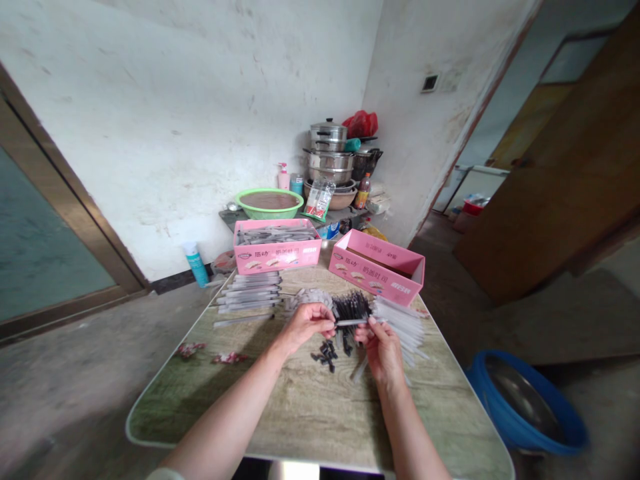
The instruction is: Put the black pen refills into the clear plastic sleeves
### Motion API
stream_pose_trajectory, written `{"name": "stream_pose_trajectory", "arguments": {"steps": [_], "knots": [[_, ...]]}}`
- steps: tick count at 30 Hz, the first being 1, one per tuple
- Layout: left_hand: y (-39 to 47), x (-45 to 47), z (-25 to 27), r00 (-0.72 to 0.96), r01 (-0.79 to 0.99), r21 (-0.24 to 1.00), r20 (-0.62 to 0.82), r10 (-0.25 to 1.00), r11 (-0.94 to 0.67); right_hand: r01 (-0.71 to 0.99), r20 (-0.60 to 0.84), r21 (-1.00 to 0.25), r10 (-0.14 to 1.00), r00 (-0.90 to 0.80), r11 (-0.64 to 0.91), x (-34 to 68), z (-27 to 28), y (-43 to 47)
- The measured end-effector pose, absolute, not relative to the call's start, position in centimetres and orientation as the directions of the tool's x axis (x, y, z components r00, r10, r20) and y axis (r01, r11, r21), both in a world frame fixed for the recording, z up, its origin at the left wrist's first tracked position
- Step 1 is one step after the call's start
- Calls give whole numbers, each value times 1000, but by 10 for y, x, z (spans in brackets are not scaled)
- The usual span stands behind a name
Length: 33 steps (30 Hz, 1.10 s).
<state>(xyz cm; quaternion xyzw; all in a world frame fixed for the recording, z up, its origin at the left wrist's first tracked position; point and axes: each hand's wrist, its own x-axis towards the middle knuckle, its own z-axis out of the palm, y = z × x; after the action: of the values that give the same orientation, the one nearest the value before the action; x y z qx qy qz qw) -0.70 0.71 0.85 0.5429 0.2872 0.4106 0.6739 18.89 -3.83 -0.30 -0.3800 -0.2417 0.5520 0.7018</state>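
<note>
Between my two hands a slim pale tube with a dark section (351,323) lies level. My left hand (306,327) pinches its left end with fingertips, and my right hand (383,348) pinches the right end. Just behind them is a dense row of black-tipped pieces (353,304), beside a heap of small whitish pieces (311,297). Small black caps or plugs (326,353) lie loose in front of my hands. Translucent tubes (403,327) fan out to the right of my right hand. A stack of similar tubes with dark ends (251,293) lies to the left.
At the table's (295,413) far edge stand a pink box filled with tubes (278,257) and a second pink box (377,270). Behind them are a green basin (270,212) and stacked pots (330,163). A blue tub (565,433) is on the right floor, a spray can (196,267) left.
</note>
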Motion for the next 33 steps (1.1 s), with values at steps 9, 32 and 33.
{"name": "stream_pose_trajectory", "arguments": {"steps": [9, 32, 33], "knots": [[6, -6, 10, 486, -246, 966, 56, 872, 75, -588, -79, -802, 958, 277, 104, 188, -3, -38], [7, -7, 6, 481, -88, 996, 55, 875, -14, -581, -75, -806, 955, 288, 111, 187, -3, -38], [7, -7, 6, 475, -92, 995, 67, 878, -26, -579, -76, -808, 954, 290, 111, 187, -3, -38]]}}
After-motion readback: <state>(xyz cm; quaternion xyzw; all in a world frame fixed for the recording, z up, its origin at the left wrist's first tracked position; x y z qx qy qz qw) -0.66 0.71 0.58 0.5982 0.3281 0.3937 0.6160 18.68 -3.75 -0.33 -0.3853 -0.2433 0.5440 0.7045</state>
